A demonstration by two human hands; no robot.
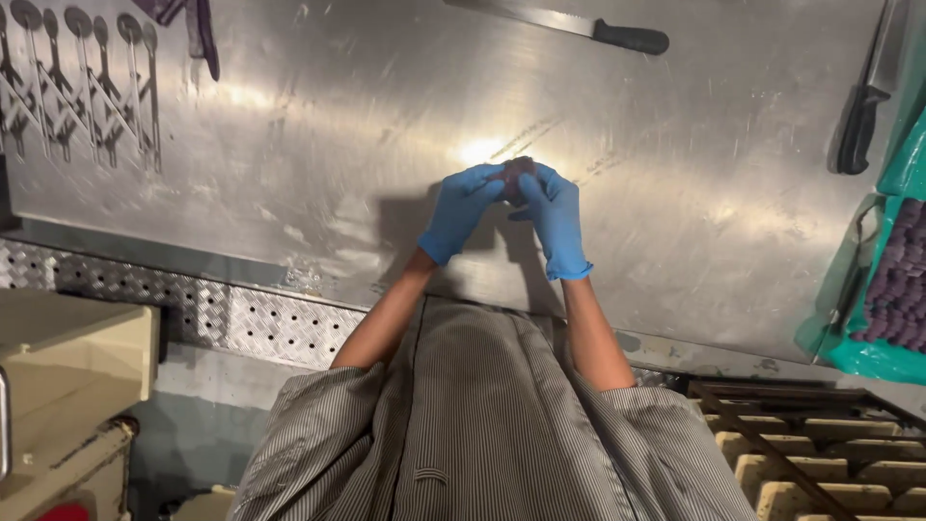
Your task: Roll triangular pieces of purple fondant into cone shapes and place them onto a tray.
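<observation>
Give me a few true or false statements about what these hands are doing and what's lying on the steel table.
1. Both hands wear blue gloves. True: left hand, right hand.
2. The hands hold a small dark lump between them. True.
3. The black-handled knife is in the right hand. False: it lies on the steel table, apart from both hands.
4. The green tray is on the left. False: it sits at the right edge.

- Dim overall; light from above/behind the person.
- Hot glare spot on steel table (289,145), just beside gloved hands.
- Hands + arms cast dark shadow on table.
- Lower left corner murky.
- Slight softness, edges bent by wide-angle.
</observation>
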